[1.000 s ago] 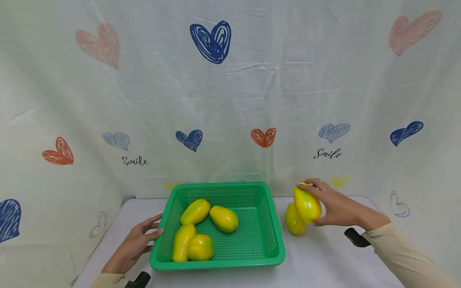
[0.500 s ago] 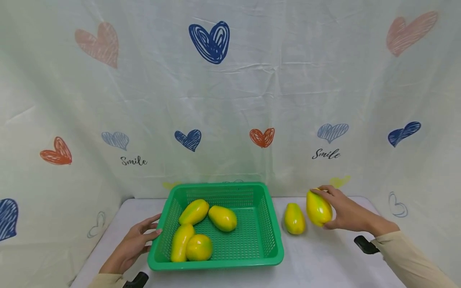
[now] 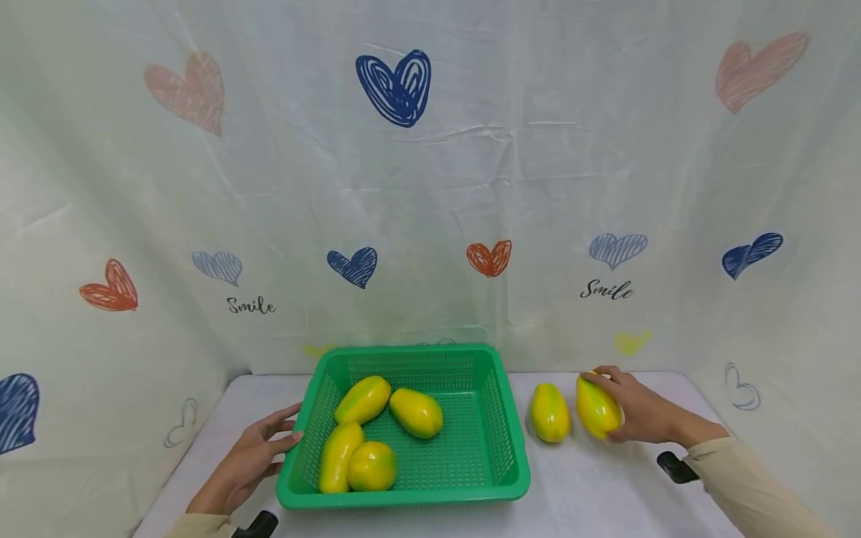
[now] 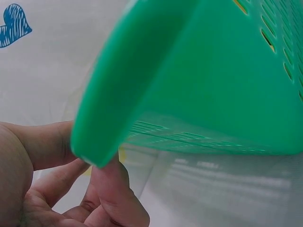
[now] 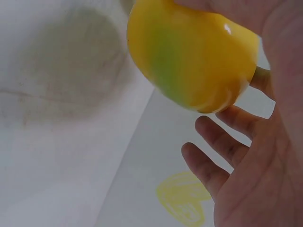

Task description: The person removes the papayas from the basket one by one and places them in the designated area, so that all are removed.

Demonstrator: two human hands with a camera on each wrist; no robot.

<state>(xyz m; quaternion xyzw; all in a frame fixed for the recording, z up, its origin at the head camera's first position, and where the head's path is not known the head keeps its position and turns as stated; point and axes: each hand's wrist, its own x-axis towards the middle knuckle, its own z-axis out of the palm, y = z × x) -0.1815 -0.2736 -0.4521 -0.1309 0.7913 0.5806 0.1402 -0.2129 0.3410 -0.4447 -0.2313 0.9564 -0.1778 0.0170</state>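
My right hand (image 3: pixel 642 409) pinches a glossy yellow mango (image 3: pixel 598 405) between thumb and fingertips, low over the table on the right. Green streaks its yellow skin in the right wrist view, where the ring and little fingers stay off the fruit (image 5: pixel 189 56). Just left of it, a second mango (image 3: pixel 550 413) stands on the cloth. A green plastic basket (image 3: pixel 403 499) occupies the centre. My left hand (image 3: pixel 250 454) holds its left rim, the rim (image 4: pixel 106 113) lying between thumb and fingers in the left wrist view.
Inside the basket, several yellow fruits gather toward the left, among them a long one (image 3: pixel 340 457) and a rounder one (image 3: pixel 372 465). White cloth covers the table (image 3: pixel 605 493). A pale curtain (image 3: pixel 430 187) printed with hearts hangs right behind it.
My right hand has carried its mango rightward, away from the second mango, then lowered it toward the table. My left hand and the basket stay put.
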